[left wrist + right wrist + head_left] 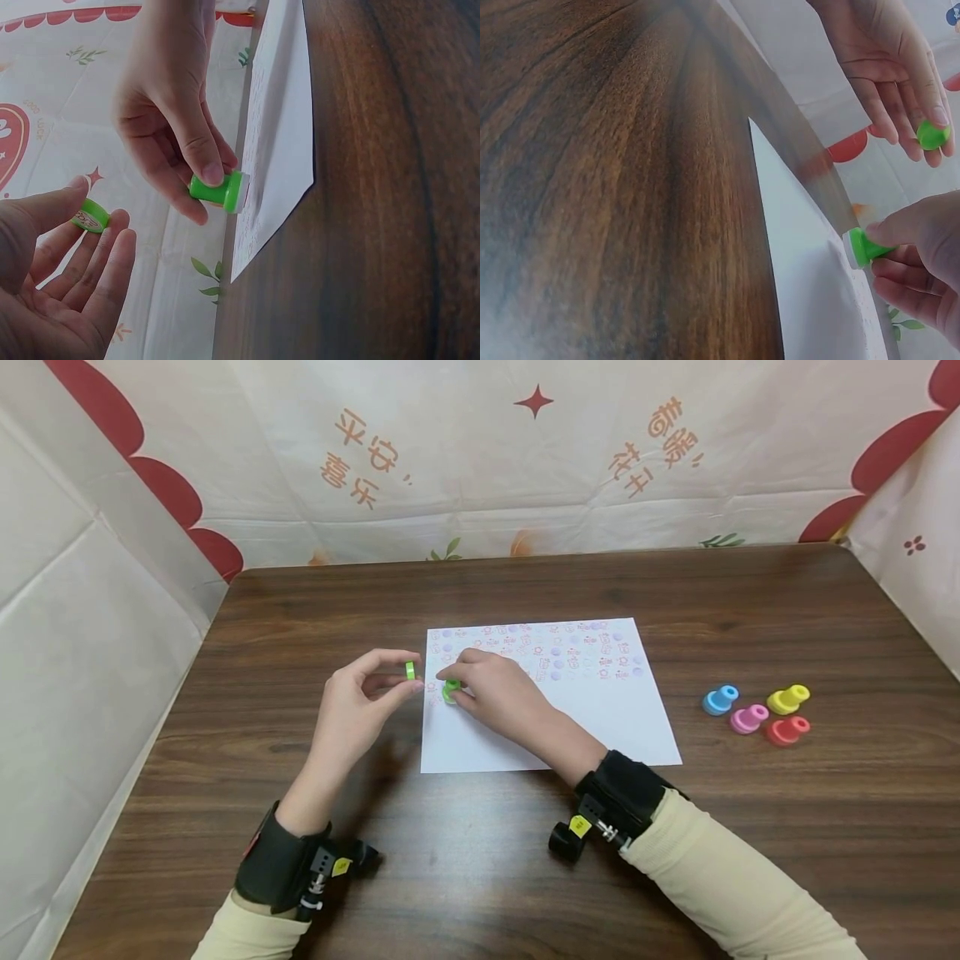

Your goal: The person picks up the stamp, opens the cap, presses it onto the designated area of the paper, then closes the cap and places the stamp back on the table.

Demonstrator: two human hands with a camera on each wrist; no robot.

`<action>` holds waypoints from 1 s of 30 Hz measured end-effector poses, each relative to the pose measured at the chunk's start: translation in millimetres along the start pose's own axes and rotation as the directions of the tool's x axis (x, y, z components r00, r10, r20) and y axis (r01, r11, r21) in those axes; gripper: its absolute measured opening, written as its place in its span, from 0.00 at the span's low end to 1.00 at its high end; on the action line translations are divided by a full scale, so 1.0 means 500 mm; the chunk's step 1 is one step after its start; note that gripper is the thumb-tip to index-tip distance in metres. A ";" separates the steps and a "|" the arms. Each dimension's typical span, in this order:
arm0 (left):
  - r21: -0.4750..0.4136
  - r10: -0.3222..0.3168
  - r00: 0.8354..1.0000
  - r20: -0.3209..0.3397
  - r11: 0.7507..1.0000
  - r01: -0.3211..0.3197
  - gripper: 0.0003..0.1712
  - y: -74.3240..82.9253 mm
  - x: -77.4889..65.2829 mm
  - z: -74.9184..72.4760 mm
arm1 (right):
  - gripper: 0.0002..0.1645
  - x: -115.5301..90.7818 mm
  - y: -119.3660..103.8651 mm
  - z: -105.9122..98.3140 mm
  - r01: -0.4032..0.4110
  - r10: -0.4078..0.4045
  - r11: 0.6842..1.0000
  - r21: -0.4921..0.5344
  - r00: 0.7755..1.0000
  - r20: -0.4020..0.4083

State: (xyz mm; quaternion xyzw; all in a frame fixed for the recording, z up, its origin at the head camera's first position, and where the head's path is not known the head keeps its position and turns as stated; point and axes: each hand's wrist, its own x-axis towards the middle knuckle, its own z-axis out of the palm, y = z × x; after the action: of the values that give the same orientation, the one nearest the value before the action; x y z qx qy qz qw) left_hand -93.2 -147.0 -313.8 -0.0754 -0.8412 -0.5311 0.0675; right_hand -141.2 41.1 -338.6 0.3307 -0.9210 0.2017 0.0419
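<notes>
In my right hand (498, 689) I pinch a green stamp (217, 190) by its handle, its white-rimmed face turned down to the paper. It is at or just above the left part of the white sheet (555, 727); exact contact I cannot tell. Rows of small red and purple prints (555, 652) cover the sheet's upper part. My left hand (356, 702) pinches a green stamp cap (91, 216) between thumb and fingertips, just off the sheet's left edge. A printed label shows on the cap in the left wrist view.
To the right of the sheet stand a blue stamp (721, 700), a pink stamp (748, 718), a yellow stamp (788, 699) and a red stamp (787, 731). All are on the brown wooden table (480, 860). A patterned white cloth (465, 460) hangs behind the table.
</notes>
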 end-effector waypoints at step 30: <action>0.025 0.012 1.000 0.009 1.000 -0.012 0.18 0.005 0.007 0.007 | 0.08 0.020 -0.025 0.005 0.024 0.005 0.977 -0.213 0.991 0.132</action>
State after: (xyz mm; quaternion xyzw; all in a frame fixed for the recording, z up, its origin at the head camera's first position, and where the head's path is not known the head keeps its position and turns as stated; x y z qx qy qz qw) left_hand -96.2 -142.5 -312.5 -0.0818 -0.8476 -0.5199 0.0677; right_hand -140.9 25.4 -334.3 0.3413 -0.9365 0.0789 0.0173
